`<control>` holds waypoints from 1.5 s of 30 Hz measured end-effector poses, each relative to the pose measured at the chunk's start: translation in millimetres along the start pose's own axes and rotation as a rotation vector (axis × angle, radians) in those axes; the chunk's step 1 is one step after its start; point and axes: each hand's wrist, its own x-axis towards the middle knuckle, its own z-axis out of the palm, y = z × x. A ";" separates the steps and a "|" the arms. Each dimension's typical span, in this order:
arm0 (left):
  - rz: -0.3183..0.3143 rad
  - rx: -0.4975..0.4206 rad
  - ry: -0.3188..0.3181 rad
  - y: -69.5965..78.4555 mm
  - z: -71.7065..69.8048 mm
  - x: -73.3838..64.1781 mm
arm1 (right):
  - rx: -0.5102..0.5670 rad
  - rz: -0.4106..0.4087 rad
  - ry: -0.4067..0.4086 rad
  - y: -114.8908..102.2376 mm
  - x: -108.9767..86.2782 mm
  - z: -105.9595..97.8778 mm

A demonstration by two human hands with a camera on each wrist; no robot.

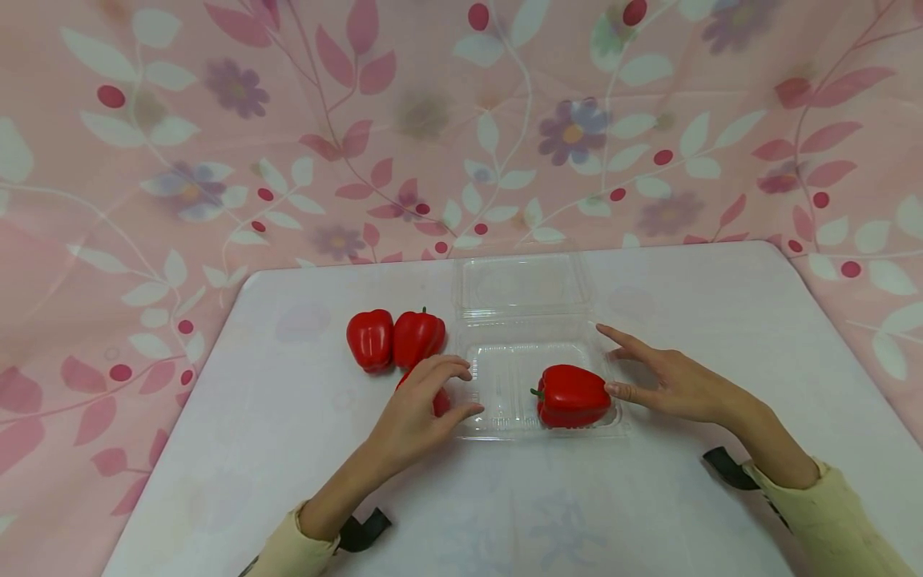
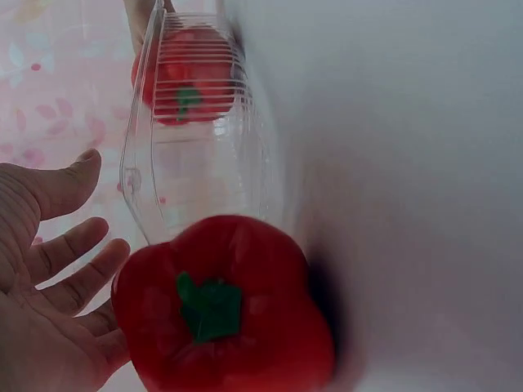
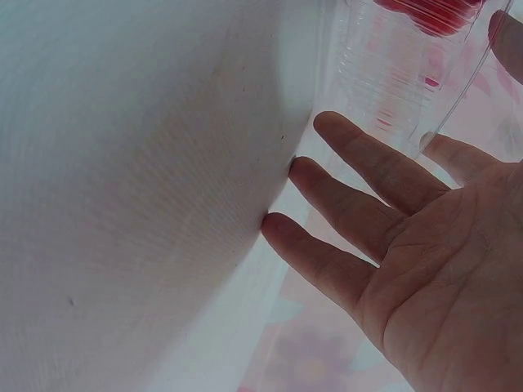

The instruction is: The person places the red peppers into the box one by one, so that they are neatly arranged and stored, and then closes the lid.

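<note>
A clear plastic clamshell box (image 1: 497,393) stands with its lid (image 1: 526,284) folded back. In its right half lies a red bell pepper (image 1: 573,397), the green stem pointing left. My right hand (image 1: 671,385) is at the box's right side, fingers spread, thumb right by the pepper's end. In the right wrist view its straight fingers (image 3: 351,212) reach down to the table beside the box wall. My left hand (image 1: 418,409) hovers by the box's left side with loosely bent fingers, partly hiding another red pepper (image 2: 261,310). The left wrist view shows this pepper alongside the fingers.
Two more red peppers, one (image 1: 371,340) beside the other (image 1: 418,338), lie left of the box, beyond my left hand. The white-covered table (image 1: 288,433) ends at a pink floral cloth (image 1: 433,120) behind it.
</note>
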 end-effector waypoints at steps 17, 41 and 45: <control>-0.059 0.125 0.066 -16.0 -8.4 -14.3 | 0.003 -0.015 0.000 -0.2 0.2 0.5; -0.092 0.123 0.105 -21.7 -11.4 -26.2 | 0.005 0.006 -0.004 1.5 0.0 0.1; -0.098 0.114 0.104 -21.9 -11.3 -28.2 | 0.004 0.011 -0.006 2.5 -0.1 0.8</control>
